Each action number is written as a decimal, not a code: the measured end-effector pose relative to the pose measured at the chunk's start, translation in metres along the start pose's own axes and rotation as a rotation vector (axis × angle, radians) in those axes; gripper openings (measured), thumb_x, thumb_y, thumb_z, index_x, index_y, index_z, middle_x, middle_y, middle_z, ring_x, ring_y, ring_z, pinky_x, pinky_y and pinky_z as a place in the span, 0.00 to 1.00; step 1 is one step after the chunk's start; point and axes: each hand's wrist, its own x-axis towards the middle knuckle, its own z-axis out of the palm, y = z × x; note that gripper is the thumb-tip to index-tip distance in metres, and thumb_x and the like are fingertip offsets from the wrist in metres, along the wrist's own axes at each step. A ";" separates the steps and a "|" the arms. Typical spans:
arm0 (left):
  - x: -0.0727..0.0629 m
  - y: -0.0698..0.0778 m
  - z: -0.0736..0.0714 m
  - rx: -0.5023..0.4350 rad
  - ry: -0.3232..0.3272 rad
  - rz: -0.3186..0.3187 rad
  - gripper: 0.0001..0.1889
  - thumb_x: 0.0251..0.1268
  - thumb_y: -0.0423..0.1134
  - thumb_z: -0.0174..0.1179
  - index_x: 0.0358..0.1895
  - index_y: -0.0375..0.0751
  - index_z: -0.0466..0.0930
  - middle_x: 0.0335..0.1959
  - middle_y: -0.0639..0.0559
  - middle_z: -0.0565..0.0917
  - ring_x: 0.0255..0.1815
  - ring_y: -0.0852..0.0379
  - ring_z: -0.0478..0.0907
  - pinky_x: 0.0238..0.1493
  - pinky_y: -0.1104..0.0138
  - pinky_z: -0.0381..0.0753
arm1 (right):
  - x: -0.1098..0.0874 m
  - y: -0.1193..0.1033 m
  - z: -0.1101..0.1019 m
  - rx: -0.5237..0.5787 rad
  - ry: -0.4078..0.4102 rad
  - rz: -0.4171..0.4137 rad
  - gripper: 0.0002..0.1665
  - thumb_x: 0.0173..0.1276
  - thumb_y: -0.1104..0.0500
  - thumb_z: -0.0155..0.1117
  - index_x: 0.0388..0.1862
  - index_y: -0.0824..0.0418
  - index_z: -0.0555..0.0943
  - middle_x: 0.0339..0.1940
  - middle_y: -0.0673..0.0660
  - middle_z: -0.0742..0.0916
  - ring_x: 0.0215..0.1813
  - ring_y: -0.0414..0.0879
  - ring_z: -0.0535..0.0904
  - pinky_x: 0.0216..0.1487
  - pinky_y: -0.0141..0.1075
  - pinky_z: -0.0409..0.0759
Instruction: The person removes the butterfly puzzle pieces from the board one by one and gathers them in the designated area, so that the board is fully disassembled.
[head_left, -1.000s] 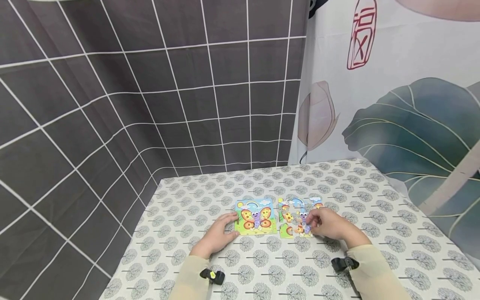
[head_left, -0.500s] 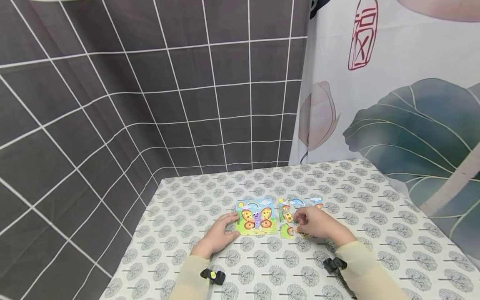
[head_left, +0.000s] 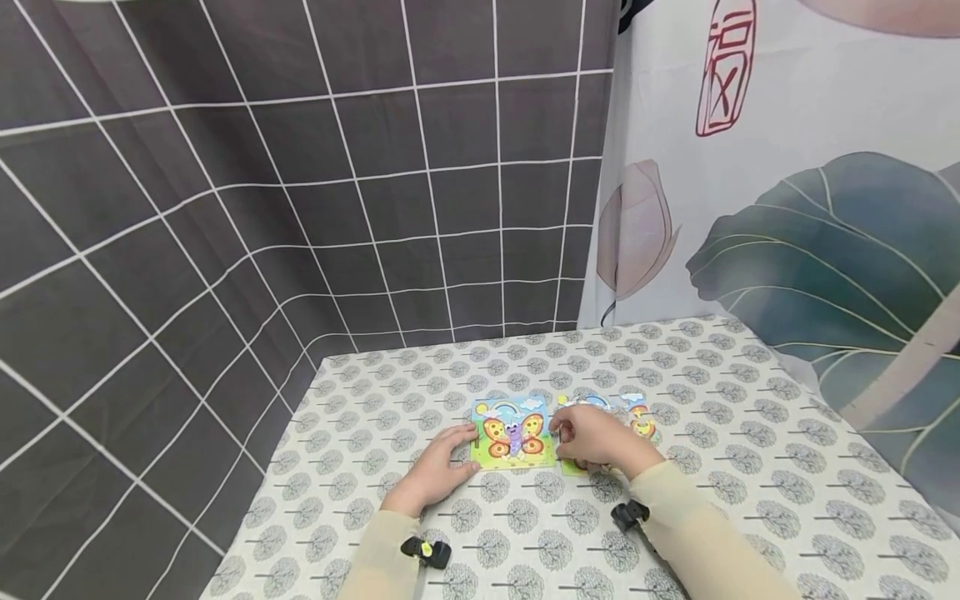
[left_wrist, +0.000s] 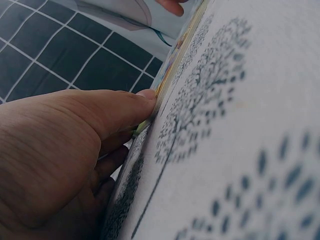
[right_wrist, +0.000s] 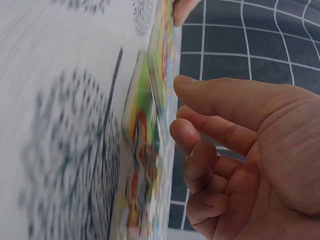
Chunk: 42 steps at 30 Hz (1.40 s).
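Note:
A square jigsaw puzzle point(head_left: 513, 433) with a butterfly picture lies whole on the table. At its left edge rests my left hand point(head_left: 438, 467), its thumb point(left_wrist: 122, 107) touching the lower left corner in the left wrist view. Right of it lies a second set of butterfly puzzle pieces point(head_left: 641, 421), partly spread and partly covered by my right hand point(head_left: 600, 437). That hand's fingertips reach the right edge of the whole puzzle. In the right wrist view, thumb and fingers are loosely bent with a gap between them, and no piece shows there; a green-edged piece point(right_wrist: 141, 97) lies beside the puzzle.
A white cloth point(head_left: 551, 533) printed with grey trees covers the table. Behind stands a dark curtain with white grid lines point(head_left: 465, 200), and to the right a white curtain with painted leaves point(head_left: 832, 250). Black straps with small devices point(head_left: 426, 552) circle both wrists.
My right hand has moved left, from the right side of the loose pieces to the whole puzzle's right edge, uncovering the right-hand pieces. My left hand has stayed in place.

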 end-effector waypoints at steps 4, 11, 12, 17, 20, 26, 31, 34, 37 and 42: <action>0.000 0.000 -0.001 0.007 0.003 0.004 0.31 0.70 0.45 0.69 0.74 0.48 0.75 0.80 0.56 0.68 0.82 0.47 0.59 0.81 0.42 0.56 | 0.008 -0.007 0.005 0.016 -0.022 -0.011 0.21 0.62 0.64 0.78 0.54 0.61 0.86 0.28 0.49 0.81 0.20 0.40 0.75 0.33 0.38 0.80; 0.000 0.000 -0.001 0.004 0.001 0.007 0.31 0.70 0.45 0.68 0.74 0.48 0.75 0.80 0.57 0.68 0.82 0.48 0.59 0.82 0.43 0.55 | 0.016 -0.011 0.014 0.007 -0.024 -0.002 0.22 0.60 0.62 0.80 0.54 0.61 0.86 0.27 0.49 0.80 0.20 0.40 0.72 0.29 0.36 0.78; 0.000 0.000 0.000 0.003 0.000 0.006 0.31 0.70 0.45 0.68 0.74 0.48 0.74 0.80 0.57 0.68 0.82 0.48 0.59 0.82 0.43 0.55 | 0.016 -0.010 0.016 0.003 -0.022 0.001 0.21 0.60 0.62 0.80 0.53 0.60 0.87 0.26 0.49 0.79 0.20 0.40 0.72 0.30 0.36 0.79; 0.000 0.001 0.000 -0.008 -0.002 0.000 0.31 0.70 0.45 0.69 0.74 0.49 0.74 0.80 0.57 0.68 0.82 0.48 0.59 0.82 0.43 0.55 | 0.016 -0.007 0.019 -0.015 -0.016 -0.001 0.14 0.59 0.61 0.81 0.43 0.56 0.86 0.25 0.50 0.78 0.22 0.41 0.72 0.38 0.40 0.79; 0.000 0.001 0.001 -0.007 0.000 -0.002 0.31 0.69 0.44 0.69 0.74 0.49 0.75 0.80 0.57 0.68 0.82 0.48 0.59 0.82 0.44 0.55 | 0.017 -0.006 0.019 -0.006 -0.012 0.001 0.13 0.58 0.62 0.82 0.39 0.55 0.85 0.26 0.50 0.78 0.23 0.41 0.73 0.39 0.41 0.79; 0.000 0.001 0.001 -0.009 0.006 -0.003 0.31 0.69 0.44 0.69 0.74 0.49 0.75 0.80 0.57 0.68 0.82 0.48 0.59 0.82 0.44 0.55 | 0.017 -0.006 0.021 -0.002 -0.003 0.008 0.14 0.59 0.61 0.82 0.40 0.55 0.85 0.29 0.50 0.80 0.27 0.42 0.74 0.34 0.39 0.79; -0.001 0.001 0.001 -0.007 0.010 -0.003 0.31 0.69 0.44 0.69 0.74 0.49 0.75 0.79 0.57 0.68 0.82 0.48 0.59 0.82 0.44 0.55 | 0.015 -0.008 0.021 0.027 -0.015 0.023 0.13 0.60 0.62 0.81 0.40 0.55 0.84 0.29 0.51 0.79 0.26 0.43 0.72 0.32 0.39 0.77; -0.001 0.000 0.002 -0.002 0.011 -0.002 0.31 0.69 0.44 0.69 0.74 0.49 0.75 0.79 0.57 0.68 0.82 0.48 0.60 0.82 0.44 0.56 | 0.015 -0.007 0.022 0.028 -0.019 0.025 0.13 0.60 0.62 0.81 0.39 0.55 0.84 0.28 0.51 0.79 0.25 0.42 0.71 0.31 0.39 0.76; -0.001 0.001 0.001 -0.004 0.010 -0.004 0.31 0.69 0.44 0.69 0.74 0.49 0.75 0.79 0.57 0.68 0.82 0.48 0.60 0.82 0.44 0.55 | 0.014 -0.007 0.022 0.018 -0.015 0.016 0.13 0.60 0.62 0.80 0.39 0.54 0.83 0.28 0.50 0.79 0.25 0.42 0.71 0.30 0.38 0.76; -0.001 0.001 0.000 -0.005 0.007 0.002 0.31 0.69 0.44 0.69 0.74 0.49 0.75 0.79 0.56 0.68 0.82 0.47 0.59 0.82 0.43 0.55 | 0.015 -0.006 0.022 0.007 -0.014 0.004 0.13 0.60 0.63 0.81 0.38 0.54 0.83 0.28 0.50 0.78 0.27 0.43 0.72 0.31 0.38 0.75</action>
